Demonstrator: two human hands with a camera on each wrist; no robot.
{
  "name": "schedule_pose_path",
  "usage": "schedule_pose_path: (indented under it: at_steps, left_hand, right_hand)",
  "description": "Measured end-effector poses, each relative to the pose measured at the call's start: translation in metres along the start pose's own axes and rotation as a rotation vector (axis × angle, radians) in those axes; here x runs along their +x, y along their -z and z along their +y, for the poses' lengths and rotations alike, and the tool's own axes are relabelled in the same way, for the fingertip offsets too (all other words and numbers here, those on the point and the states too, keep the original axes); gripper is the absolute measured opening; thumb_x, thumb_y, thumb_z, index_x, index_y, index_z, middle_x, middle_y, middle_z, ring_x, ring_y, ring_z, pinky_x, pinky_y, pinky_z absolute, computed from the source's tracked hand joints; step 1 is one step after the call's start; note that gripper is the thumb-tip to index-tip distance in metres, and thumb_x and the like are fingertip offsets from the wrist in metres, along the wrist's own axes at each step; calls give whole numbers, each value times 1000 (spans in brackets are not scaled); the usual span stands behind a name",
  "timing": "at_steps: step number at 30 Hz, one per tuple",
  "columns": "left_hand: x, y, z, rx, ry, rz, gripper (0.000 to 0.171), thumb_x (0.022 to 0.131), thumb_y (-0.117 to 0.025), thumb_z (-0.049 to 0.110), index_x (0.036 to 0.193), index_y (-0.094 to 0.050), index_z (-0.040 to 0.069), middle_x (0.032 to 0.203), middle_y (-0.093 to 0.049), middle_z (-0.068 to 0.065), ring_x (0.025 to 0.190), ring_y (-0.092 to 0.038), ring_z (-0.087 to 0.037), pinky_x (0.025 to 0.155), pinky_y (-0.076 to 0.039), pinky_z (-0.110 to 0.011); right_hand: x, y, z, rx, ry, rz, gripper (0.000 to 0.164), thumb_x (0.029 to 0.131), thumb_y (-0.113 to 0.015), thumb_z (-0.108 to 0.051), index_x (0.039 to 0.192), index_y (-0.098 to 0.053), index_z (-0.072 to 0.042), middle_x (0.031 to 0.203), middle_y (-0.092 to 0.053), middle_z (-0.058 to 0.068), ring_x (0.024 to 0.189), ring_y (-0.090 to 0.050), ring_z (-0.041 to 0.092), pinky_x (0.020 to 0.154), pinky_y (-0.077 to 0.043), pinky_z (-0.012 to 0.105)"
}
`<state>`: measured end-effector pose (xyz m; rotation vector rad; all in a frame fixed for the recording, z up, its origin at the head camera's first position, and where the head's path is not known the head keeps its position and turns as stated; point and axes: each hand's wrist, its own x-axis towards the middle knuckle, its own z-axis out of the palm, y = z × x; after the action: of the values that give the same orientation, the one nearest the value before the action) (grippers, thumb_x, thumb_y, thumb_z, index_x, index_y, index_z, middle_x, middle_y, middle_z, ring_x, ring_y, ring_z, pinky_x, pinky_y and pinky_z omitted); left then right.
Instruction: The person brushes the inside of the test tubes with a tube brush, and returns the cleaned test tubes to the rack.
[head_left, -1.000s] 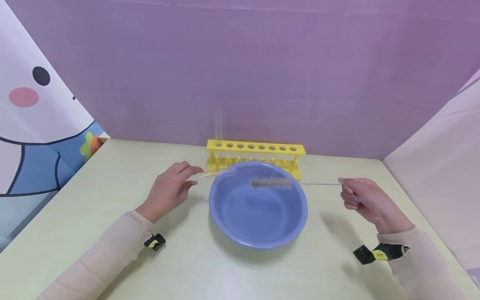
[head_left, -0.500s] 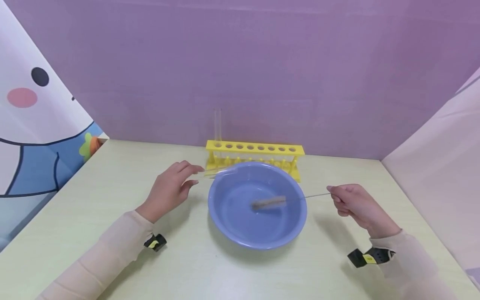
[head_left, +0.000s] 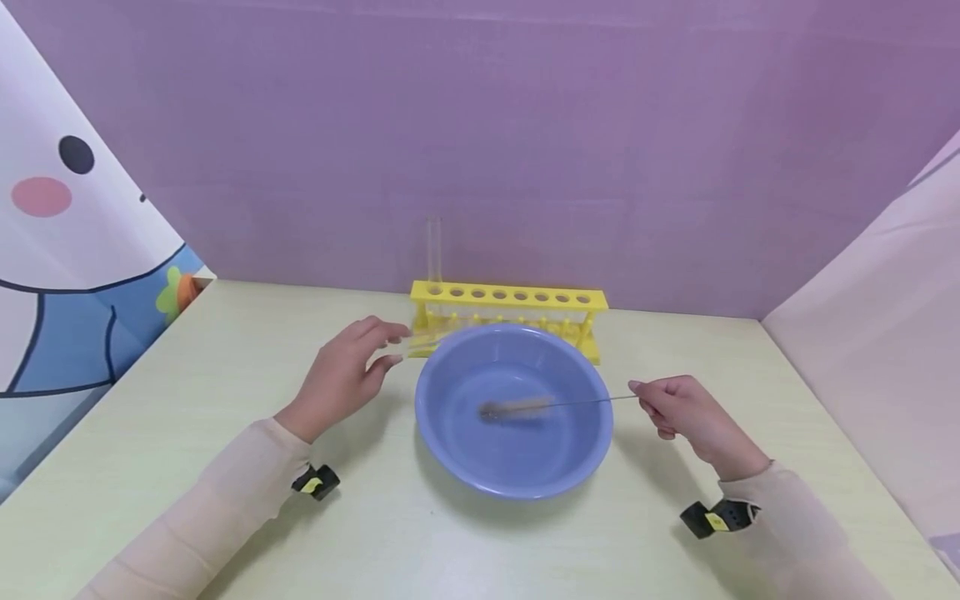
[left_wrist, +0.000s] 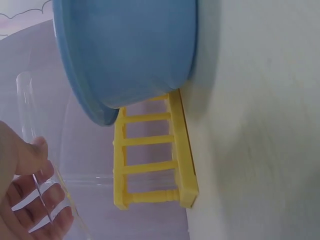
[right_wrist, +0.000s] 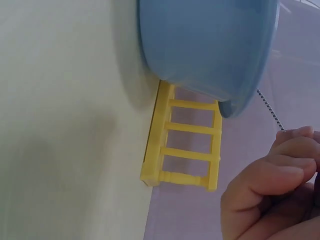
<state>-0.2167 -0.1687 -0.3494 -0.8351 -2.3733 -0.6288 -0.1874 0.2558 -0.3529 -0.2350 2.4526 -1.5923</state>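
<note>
My left hand (head_left: 341, 375) holds a clear glass test tube (left_wrist: 27, 102) between thumb and fingers, its far end reaching toward the left rim of the blue basin (head_left: 517, 475). In the left wrist view the thumb lies on one side of the tube and the fingers on the other. My right hand (head_left: 693, 421) pinches the thin twisted wire handle of a test tube brush (head_left: 525, 407). The brush's pale bristles, slightly blurred, point left and overlap the inside of the basin, apart from the tube.
Behind the basin stands a yellow test tube rack (head_left: 510, 294), its front partly hidden by the rim. Another clear test tube (head_left: 435, 250) stands upright in its leftmost hole. A purple backdrop (head_left: 495, 142) rises behind the pale table (head_left: 225, 358).
My right hand has moved left and slightly down, carrying the brush lower and farther left over the basin. My left hand has stayed nearly in place with the test tube.
</note>
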Motion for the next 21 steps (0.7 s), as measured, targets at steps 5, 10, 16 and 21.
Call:
schedule_pose_path:
  at_steps: [5, 10, 16, 21]
  left_hand:
    - [4, 2, 4, -37, 30, -9, 35, 84, -69, 5, 116, -59, 11, 101, -61, -2, 92, -60, -18, 78, -52, -36]
    - [15, 7, 10, -112, 52, -21, 34, 86, -67, 6, 119, -57, 9, 104, -61, -5, 91, -62, -19, 77, -54, -37]
    - [36, 11, 17, -214, 78, -26, 33, 88, -64, 6, 121, -57, 4, 107, -63, -11, 93, -63, -24, 77, -54, -39]
    - [54, 14, 21, -316, 143, -62, 36, 89, -65, 10, 123, -55, 4, 109, -63, -12, 96, -63, -24, 80, -54, -38]
  right_hand:
    - [2, -5, 0, 8, -6, -7, 44, 98, -51, -26, 59, -40, -7, 50, -30, -5, 46, -30, 7, 47, -32, 24]
    - [4, -10, 1, 22, -23, -19, 42, 98, -51, -26, 61, -42, -8, 51, -32, -4, 46, -31, 8, 48, -33, 23]
    - [4, -12, 2, 36, -12, -13, 43, 98, -51, -26, 60, -42, -8, 52, -32, -4, 47, -30, 7, 48, -32, 24]
    - [5, -12, 2, 49, -8, -11, 45, 98, -51, -29, 59, -41, -9, 52, -32, -5, 46, -30, 6, 48, -30, 25]
